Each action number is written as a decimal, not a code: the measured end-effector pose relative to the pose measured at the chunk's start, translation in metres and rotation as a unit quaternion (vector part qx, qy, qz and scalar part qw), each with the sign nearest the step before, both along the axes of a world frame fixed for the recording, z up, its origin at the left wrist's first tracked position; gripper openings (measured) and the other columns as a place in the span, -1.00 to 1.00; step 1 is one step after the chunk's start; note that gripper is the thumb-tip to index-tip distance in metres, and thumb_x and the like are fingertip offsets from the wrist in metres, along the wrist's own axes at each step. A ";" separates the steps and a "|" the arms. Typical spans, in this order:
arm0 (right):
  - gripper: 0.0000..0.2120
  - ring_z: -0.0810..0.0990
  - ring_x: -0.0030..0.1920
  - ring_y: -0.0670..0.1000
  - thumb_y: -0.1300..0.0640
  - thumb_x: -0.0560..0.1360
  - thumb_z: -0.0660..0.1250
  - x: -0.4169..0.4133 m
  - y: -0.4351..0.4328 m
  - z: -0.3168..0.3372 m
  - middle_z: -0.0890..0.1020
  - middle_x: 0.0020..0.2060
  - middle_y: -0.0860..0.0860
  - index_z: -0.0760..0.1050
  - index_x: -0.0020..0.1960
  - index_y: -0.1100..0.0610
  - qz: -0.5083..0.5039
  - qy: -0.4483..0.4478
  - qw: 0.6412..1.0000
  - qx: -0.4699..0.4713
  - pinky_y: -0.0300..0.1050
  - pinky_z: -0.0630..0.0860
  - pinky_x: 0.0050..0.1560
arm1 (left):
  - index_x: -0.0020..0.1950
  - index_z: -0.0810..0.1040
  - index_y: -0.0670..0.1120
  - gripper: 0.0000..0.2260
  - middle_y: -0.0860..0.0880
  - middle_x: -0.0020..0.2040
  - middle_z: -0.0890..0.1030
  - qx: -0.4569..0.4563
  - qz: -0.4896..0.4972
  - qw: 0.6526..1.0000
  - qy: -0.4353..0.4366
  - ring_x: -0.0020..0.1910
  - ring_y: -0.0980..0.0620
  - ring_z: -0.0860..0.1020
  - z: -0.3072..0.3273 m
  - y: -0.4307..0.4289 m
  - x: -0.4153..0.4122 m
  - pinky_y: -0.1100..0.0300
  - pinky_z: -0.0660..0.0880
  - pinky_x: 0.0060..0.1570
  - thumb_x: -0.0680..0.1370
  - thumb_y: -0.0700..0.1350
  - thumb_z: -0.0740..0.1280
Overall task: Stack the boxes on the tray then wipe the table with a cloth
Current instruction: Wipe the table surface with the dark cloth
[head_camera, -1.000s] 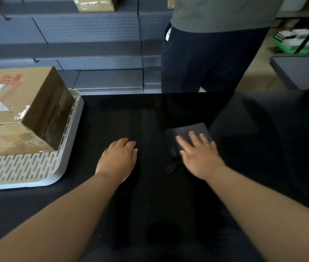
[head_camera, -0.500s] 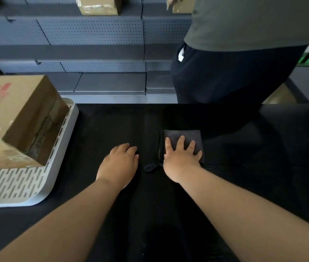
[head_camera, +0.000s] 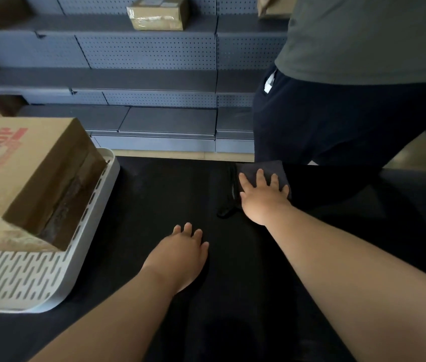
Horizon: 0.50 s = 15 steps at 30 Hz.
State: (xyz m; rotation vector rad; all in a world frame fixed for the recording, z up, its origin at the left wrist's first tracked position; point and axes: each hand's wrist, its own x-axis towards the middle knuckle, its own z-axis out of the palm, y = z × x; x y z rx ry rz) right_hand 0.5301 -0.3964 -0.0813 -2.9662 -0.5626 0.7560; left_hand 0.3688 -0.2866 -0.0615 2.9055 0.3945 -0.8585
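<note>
Cardboard boxes [head_camera: 32, 176] sit stacked on a white slotted tray [head_camera: 58, 283] at the left of the black table [head_camera: 154, 194]. A dark grey folded cloth [head_camera: 259, 169] lies near the table's far edge. My right hand [head_camera: 262, 198] presses flat on the cloth with its fingers spread. My left hand [head_camera: 180, 254] rests palm down on the bare table, nearer to me and left of the cloth, holding nothing.
A person in a grey top and dark trousers [head_camera: 350, 100] stands just beyond the far edge, behind the cloth. Grey perforated shelving [head_camera: 141, 53] runs along the back with a small taped box [head_camera: 158, 14] on it.
My right hand has pushed the cloth away from me, from mid-table to the far edge. My left hand has stayed in place. The person behind the table has shifted right.
</note>
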 end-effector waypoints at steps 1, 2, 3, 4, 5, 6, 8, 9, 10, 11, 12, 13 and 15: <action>-0.49 -0.24 0.52 0.22 -0.05 0.65 -0.07 0.005 -0.007 -0.001 -0.23 0.55 0.01 -0.22 0.52 -0.20 0.012 -0.005 1.000 0.007 0.31 -0.16 0.47 | 0.56 -0.01 -0.08 -0.53 -0.13 0.57 -0.02 0.004 -0.001 1.000 0.004 0.54 -0.11 0.01 0.000 0.000 0.000 0.06 0.15 0.45 0.67 0.04 -0.10; -0.50 -0.23 0.53 0.19 -0.05 0.65 -0.09 0.008 -0.015 -0.001 -0.21 0.55 0.00 -0.21 0.52 -0.21 0.024 -0.012 1.000 0.011 0.28 -0.15 0.48 | 0.56 -0.02 -0.08 -0.53 -0.13 0.57 -0.03 0.007 -0.001 1.000 0.006 0.54 -0.11 0.01 0.000 -0.001 0.000 0.06 0.15 0.45 0.67 0.04 -0.10; -0.51 -0.21 0.53 0.17 -0.06 0.65 -0.10 0.011 -0.023 -0.002 -0.20 0.55 -0.01 -0.21 0.52 -0.22 0.033 -0.021 0.999 0.012 0.25 -0.14 0.49 | 0.56 -0.02 -0.08 -0.52 -0.13 0.57 -0.04 0.011 -0.001 1.000 0.010 0.54 -0.11 0.01 -0.001 -0.001 0.001 0.06 0.14 0.45 0.67 0.05 -0.10; -0.51 -0.20 0.54 0.16 -0.07 0.65 -0.11 0.014 -0.030 -0.002 -0.19 0.56 -0.01 -0.20 0.52 -0.22 0.035 -0.028 0.999 0.011 0.24 -0.13 0.49 | 0.56 -0.02 -0.09 -0.52 -0.14 0.57 -0.04 0.013 -0.002 1.000 0.012 0.54 -0.11 0.01 -0.001 -0.002 0.002 0.06 0.14 0.45 0.67 0.05 -0.10; -0.51 -0.19 0.54 0.16 -0.07 0.65 -0.11 0.016 -0.038 -0.002 -0.18 0.56 -0.01 -0.20 0.52 -0.22 0.030 -0.032 0.999 0.008 0.23 -0.13 0.50 | 0.56 -0.02 -0.09 -0.52 -0.14 0.57 -0.04 0.016 -0.004 1.000 0.013 0.54 -0.11 0.01 -0.001 -0.003 0.002 0.06 0.15 0.45 0.67 0.05 -0.10; -0.52 -0.19 0.54 0.16 -0.08 0.65 -0.12 0.019 -0.045 -0.001 -0.18 0.56 -0.01 -0.20 0.52 -0.22 0.018 -0.034 0.999 0.005 0.22 -0.12 0.50 | 0.56 -0.02 -0.09 -0.52 -0.14 0.57 -0.03 0.017 -0.005 1.000 0.014 0.54 -0.11 0.02 0.000 -0.003 0.002 0.06 0.15 0.45 0.67 0.06 -0.11; -0.52 -0.19 0.54 0.16 -0.08 0.64 -0.13 0.025 -0.060 0.000 -0.19 0.56 -0.01 -0.21 0.52 -0.23 -0.014 -0.031 0.999 -0.002 0.22 -0.12 0.50 | 0.55 -0.01 -0.09 -0.51 -0.14 0.57 -0.02 0.022 -0.007 1.000 0.012 0.54 -0.11 0.03 -0.001 -0.002 0.001 0.05 0.16 0.44 0.66 0.06 -0.10; -0.52 -0.19 0.54 0.16 -0.09 0.64 -0.13 0.027 -0.068 0.000 -0.19 0.55 -0.01 -0.21 0.52 -0.23 -0.030 -0.030 0.999 -0.005 0.21 -0.12 0.50 | 0.55 -0.01 -0.09 -0.51 -0.14 0.57 -0.02 0.025 -0.007 1.000 0.010 0.54 -0.12 0.03 -0.002 -0.002 0.001 0.05 0.17 0.44 0.66 0.07 -0.10; -0.52 -0.19 0.54 0.16 -0.09 0.64 -0.13 0.029 -0.077 0.000 -0.19 0.55 -0.01 -0.22 0.51 -0.23 -0.046 -0.030 0.998 -0.006 0.22 -0.12 0.50 | 0.55 -0.01 -0.09 -0.51 -0.14 0.57 -0.01 0.026 -0.008 1.000 0.007 0.54 -0.12 0.03 -0.003 -0.002 0.001 0.05 0.17 0.44 0.66 0.07 -0.10; -0.52 -0.19 0.54 0.16 -0.09 0.64 -0.13 0.030 -0.086 0.000 -0.19 0.55 -0.01 -0.22 0.51 -0.23 -0.064 -0.029 0.997 -0.008 0.22 -0.12 0.50 | 0.55 0.00 -0.09 -0.51 -0.14 0.57 -0.01 0.025 -0.008 1.000 0.004 0.54 -0.12 0.04 -0.004 -0.002 0.001 0.05 0.17 0.44 0.66 0.07 -0.10; -0.52 -0.19 0.54 0.17 -0.09 0.64 -0.14 0.031 -0.095 0.001 -0.19 0.56 -0.01 -0.23 0.51 -0.23 -0.084 -0.027 0.996 -0.013 0.23 -0.11 0.50 | 0.55 0.00 -0.10 -0.51 -0.14 0.57 0.00 0.026 -0.007 1.000 0.005 0.54 -0.12 0.04 -0.005 -0.003 0.000 0.05 0.17 0.44 0.66 0.07 -0.10; -0.52 -0.19 0.54 0.17 -0.09 0.64 -0.14 0.030 -0.104 0.001 -0.19 0.56 -0.01 -0.23 0.51 -0.23 -0.107 -0.026 0.994 -0.019 0.23 -0.10 0.49 | 0.55 0.00 -0.10 -0.51 -0.14 0.57 0.00 0.027 -0.006 1.000 0.005 0.54 -0.12 0.04 -0.005 -0.003 0.001 0.05 0.17 0.44 0.66 0.07 -0.10; -0.51 -0.17 0.54 0.18 -0.09 0.64 -0.15 0.026 -0.120 0.002 -0.19 0.56 0.00 -0.23 0.52 -0.22 -0.155 -0.025 0.987 -0.033 0.25 -0.08 0.49 | 0.55 -0.01 -0.10 -0.51 -0.15 0.57 -0.01 0.033 -0.011 0.999 0.005 0.54 -0.13 0.04 -0.005 -0.004 0.001 0.05 0.17 0.44 0.66 0.07 -0.10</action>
